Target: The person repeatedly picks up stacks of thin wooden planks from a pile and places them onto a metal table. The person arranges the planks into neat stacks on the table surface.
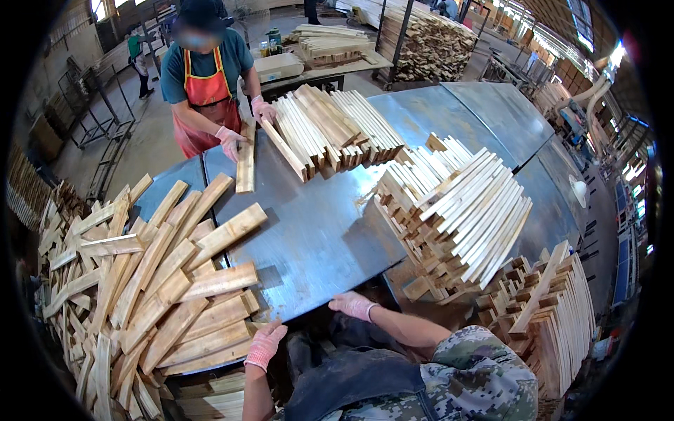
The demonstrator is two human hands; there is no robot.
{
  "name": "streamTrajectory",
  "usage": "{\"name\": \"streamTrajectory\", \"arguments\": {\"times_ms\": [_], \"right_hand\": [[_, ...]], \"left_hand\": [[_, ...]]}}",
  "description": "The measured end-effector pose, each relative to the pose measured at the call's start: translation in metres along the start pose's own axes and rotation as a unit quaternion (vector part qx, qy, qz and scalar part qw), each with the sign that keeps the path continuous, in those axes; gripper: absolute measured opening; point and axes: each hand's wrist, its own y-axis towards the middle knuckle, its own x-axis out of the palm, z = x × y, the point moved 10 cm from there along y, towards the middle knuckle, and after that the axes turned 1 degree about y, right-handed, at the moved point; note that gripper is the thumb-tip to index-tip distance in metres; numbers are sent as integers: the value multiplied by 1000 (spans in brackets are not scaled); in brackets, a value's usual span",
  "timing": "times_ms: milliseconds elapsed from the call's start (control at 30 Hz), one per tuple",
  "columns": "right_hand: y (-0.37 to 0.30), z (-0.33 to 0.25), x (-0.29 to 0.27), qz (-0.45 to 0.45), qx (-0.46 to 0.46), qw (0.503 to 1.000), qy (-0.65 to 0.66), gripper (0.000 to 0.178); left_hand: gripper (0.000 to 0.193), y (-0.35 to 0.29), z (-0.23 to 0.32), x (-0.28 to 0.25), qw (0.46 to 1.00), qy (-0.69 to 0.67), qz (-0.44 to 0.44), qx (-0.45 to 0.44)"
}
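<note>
My left hand (265, 345), in a pink-and-white glove, is at the table's near edge beside the ends of loose wooden boards (214, 344). Its fingers stretch forward, and no board shows in its grasp. My right hand (353, 306), gloved alike, rests by the near edge of the metal table (316, 245). Its fingers point left and hold nothing I can see. Across the table, a co-worker's gloved hand (230, 142) is on a wooden board (246, 158), and the other gloved hand (263, 110) touches a board (284, 151) beside a row of upright boards (337, 126).
A large jumbled heap of boards (133, 281) covers the table's left end. To my right stands a tall stack of light strips (470, 210), with another stack (554, 316) closer to me. Behind the co-worker is a bench with more wood (330, 45).
</note>
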Motion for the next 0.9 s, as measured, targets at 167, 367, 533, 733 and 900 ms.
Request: {"name": "streamTrajectory", "arguments": {"times_ms": [167, 367, 533, 733, 900], "right_hand": [[60, -48, -168, 252, -74, 950, 168, 44], [40, -227, -337, 503, -21, 861, -71, 95], [62, -276, -397, 453, 99, 873, -150, 112], [93, -259, -426, 440, 153, 850, -245, 108], [60, -285, -419, 384, 196, 873, -229, 117]], "left_hand": [[60, 34, 47, 16, 998, 33, -47, 3], [60, 7, 6, 39, 992, -74, -38, -100], [55, -33, -4, 47, 987, -55, -36, -145], [43, -53, 28, 62, 935, -269, -22, -228], [43, 70, 170, 55, 988, -25, -150, -14]]}}
